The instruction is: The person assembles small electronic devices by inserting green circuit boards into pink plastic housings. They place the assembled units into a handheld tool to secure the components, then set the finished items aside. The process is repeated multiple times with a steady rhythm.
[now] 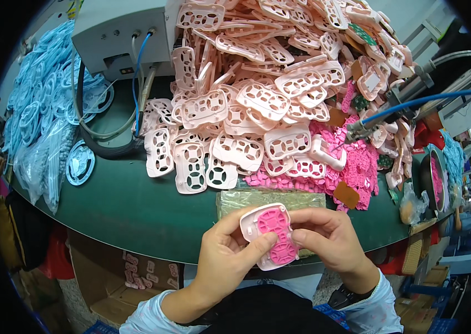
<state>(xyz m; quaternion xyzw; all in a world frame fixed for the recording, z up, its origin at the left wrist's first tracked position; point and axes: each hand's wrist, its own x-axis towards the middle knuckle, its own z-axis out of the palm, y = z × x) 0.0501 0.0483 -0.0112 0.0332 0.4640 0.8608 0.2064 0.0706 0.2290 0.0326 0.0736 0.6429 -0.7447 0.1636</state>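
Observation:
Between my two hands is a pale pink plastic shell point(250, 221), held up near the table's front edge with its inner side facing me. A bright pink button insert point(274, 221) with round cut-out patterns lies inside it. My left hand point(225, 253) grips the shell's left side, the thumb pressing on the insert near the middle. On the right edge, my right hand point(333, 242) pinches the shell with its thumb in front; its other fingers are partly hidden. Under and beyond the hands lies a yellowish-green wrapped block point(235, 201).
A tall heap of pale pink shells point(263, 100) covers the back of the green table point(118, 222). Bright pink inserts point(363, 167) pile up at its right. A grey machine box point(118, 42), blue parts point(40, 94) and a metal nozzle point(366, 129) flank it. A cardboard box point(93, 264) stands below.

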